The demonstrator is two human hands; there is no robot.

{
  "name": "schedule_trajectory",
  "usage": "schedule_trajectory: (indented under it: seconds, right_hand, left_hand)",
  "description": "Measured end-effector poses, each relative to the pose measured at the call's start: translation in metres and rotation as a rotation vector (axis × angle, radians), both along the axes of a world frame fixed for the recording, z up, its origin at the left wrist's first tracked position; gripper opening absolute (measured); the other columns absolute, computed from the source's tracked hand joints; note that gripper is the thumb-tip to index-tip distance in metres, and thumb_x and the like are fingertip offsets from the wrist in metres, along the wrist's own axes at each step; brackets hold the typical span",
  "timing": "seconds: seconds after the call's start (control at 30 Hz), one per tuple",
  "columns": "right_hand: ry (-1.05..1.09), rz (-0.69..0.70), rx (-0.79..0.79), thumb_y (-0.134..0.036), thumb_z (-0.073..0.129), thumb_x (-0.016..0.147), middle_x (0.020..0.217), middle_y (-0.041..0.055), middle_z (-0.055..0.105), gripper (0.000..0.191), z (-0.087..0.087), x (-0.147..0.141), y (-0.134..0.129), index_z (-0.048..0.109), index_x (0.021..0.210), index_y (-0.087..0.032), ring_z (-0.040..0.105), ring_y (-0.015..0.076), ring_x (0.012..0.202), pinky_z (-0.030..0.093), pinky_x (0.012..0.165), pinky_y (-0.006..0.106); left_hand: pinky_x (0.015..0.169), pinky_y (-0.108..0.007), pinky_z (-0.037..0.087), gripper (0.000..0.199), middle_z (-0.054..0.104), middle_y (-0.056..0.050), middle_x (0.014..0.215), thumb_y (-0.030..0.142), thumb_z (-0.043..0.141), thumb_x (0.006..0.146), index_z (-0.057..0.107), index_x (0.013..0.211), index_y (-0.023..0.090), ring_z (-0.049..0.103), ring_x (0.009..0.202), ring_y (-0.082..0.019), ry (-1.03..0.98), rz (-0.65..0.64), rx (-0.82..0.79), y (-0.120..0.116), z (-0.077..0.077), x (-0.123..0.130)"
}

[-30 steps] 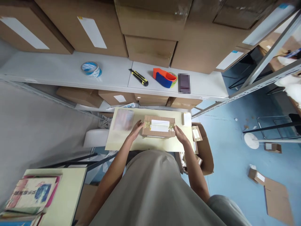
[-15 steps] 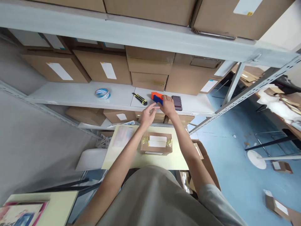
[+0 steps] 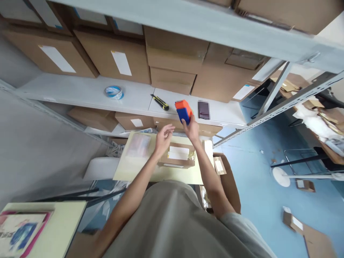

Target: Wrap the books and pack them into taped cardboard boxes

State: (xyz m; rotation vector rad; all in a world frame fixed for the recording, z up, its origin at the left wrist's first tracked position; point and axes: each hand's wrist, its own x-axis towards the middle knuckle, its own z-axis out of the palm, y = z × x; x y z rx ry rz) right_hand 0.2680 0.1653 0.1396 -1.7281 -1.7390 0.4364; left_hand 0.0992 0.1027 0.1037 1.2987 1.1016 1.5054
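My right hand (image 3: 192, 128) grips a chunky orange-and-blue handheld device (image 3: 183, 114) by its lower right side. The device is held up at the front of the shelf, its exact kind unclear. My left hand (image 3: 163, 139) holds nothing; its fingers are stretched and slightly apart, to the left of the device and above the table. Below both hands, a taped cardboard box (image 3: 176, 165) with white labels sits on the pale yellow table (image 3: 134, 170). A yellow-and-black box cutter (image 3: 160, 102) and a dark phone-like slab (image 3: 204, 109) lie on the shelf, either side of the device.
A blue-and-white tape roll (image 3: 114, 92) rests on the grey shelf (image 3: 88, 94). Cardboard boxes (image 3: 115, 61) stand behind it, and more are above and below. At right rises a slotted metal post (image 3: 295, 99). An open carton (image 3: 228, 179) stands beside the table.
My right hand has lifted the orange-and-blue device from the shelf and tilted it upright. My left hand has drawn back from it, down and left. The view has shifted.
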Motion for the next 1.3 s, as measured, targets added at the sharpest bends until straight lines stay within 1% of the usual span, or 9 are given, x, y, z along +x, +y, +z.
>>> schedule_trajectory:
  seconds: [0.17,0.3,0.43,0.63,0.77,0.87,0.97,1.13,1.3]
  right_hand:
    - [0.8,0.141,-0.101,-0.077,0.073,0.087,0.113,0.0115,0.079,0.064,-0.043,-0.009,-0.097,0.057,0.119,-0.023,0.075,0.0283,0.105,0.061,0.099,0.045]
    - [1.009,0.162,-0.23,-0.076,0.081,0.081,0.117,0.0099,0.079,0.069,-0.059,-0.02,-0.146,0.059,0.122,-0.025,0.074,0.0275,0.11,0.059,0.106,0.047]
    - [0.977,0.192,-0.27,-0.075,0.079,0.085,0.122,0.0101,0.076,0.066,-0.061,-0.021,-0.167,0.058,0.124,-0.026,0.072,0.0273,0.115,0.059,0.108,0.046]
    - [0.859,0.222,-0.271,-0.076,0.068,0.094,0.116,0.0085,0.072,0.058,-0.065,-0.023,-0.177,0.056,0.121,-0.026,0.068,0.0254,0.106,0.06,0.098,0.041]
    - [0.751,0.244,-0.296,-0.076,0.065,0.096,0.112,0.0077,0.07,0.057,-0.068,-0.016,-0.183,0.056,0.121,-0.026,0.067,0.025,0.101,0.058,0.092,0.04]
    - [0.669,0.319,-0.323,-0.074,0.067,0.097,0.108,0.0069,0.07,0.055,-0.066,-0.005,-0.189,0.055,0.121,-0.026,0.066,0.0243,0.096,0.057,0.089,0.039]
    - [0.561,0.407,-0.34,-0.069,0.069,0.097,0.109,0.0075,0.07,0.051,-0.06,0.006,-0.195,0.055,0.119,-0.025,0.066,0.0246,0.094,0.057,0.087,0.04]
    - [0.414,0.408,-0.323,-0.065,0.075,0.095,0.113,0.0107,0.072,0.049,-0.047,0.016,-0.202,0.057,0.119,-0.026,0.068,0.0295,0.095,0.059,0.086,0.045]
    - [0.293,0.366,-0.282,-0.065,0.072,0.096,0.109,0.0114,0.073,0.047,-0.036,0.021,-0.206,0.056,0.12,-0.028,0.07,0.0321,0.093,0.059,0.085,0.048]
  left_hand:
    - [0.097,-0.037,0.062,0.032,0.078,-0.009,0.107,0.047,0.081,0.092,0.072,0.108,0.021,0.076,0.102,-0.021,-0.019,-0.039,-0.116,-0.067,-0.023,0.0]
    - [0.087,-0.033,0.061,0.031,0.075,-0.006,0.098,0.046,0.082,0.091,0.072,0.109,0.022,0.074,0.091,-0.019,0.061,0.012,-0.148,-0.103,-0.03,-0.004]
    - [0.087,-0.033,0.061,0.026,0.075,-0.005,0.1,0.045,0.079,0.094,0.072,0.103,0.022,0.073,0.091,-0.019,0.153,0.001,-0.161,-0.12,-0.028,-0.015]
    - [0.092,-0.035,0.06,0.019,0.076,-0.006,0.105,0.042,0.071,0.1,0.073,0.103,0.023,0.073,0.098,-0.021,0.283,-0.103,-0.162,-0.134,-0.022,-0.026]
    - [0.093,-0.038,0.061,0.037,0.075,-0.009,0.122,0.043,0.073,0.099,0.07,0.131,0.025,0.072,0.107,-0.022,0.292,-0.075,-0.167,-0.13,-0.016,-0.039]
    - [0.094,-0.038,0.062,0.057,0.07,-0.012,0.137,0.046,0.077,0.096,0.061,0.147,0.026,0.071,0.116,-0.024,0.265,-0.049,-0.177,-0.121,-0.003,-0.055]
    - [0.1,-0.041,0.061,0.059,0.067,-0.01,0.143,0.048,0.081,0.092,0.064,0.145,0.029,0.067,0.125,-0.027,0.359,-0.095,-0.092,-0.113,0.018,-0.068]
    - [0.111,-0.053,0.054,0.041,0.073,-0.007,0.123,0.047,0.086,0.088,0.078,0.126,0.034,0.064,0.123,-0.032,0.47,-0.114,0.041,-0.113,0.05,-0.07]
    - [0.106,-0.054,0.054,0.027,0.075,-0.005,0.113,0.04,0.084,0.092,0.081,0.119,0.038,0.065,0.113,-0.031,0.547,-0.117,0.122,-0.12,0.058,-0.066]
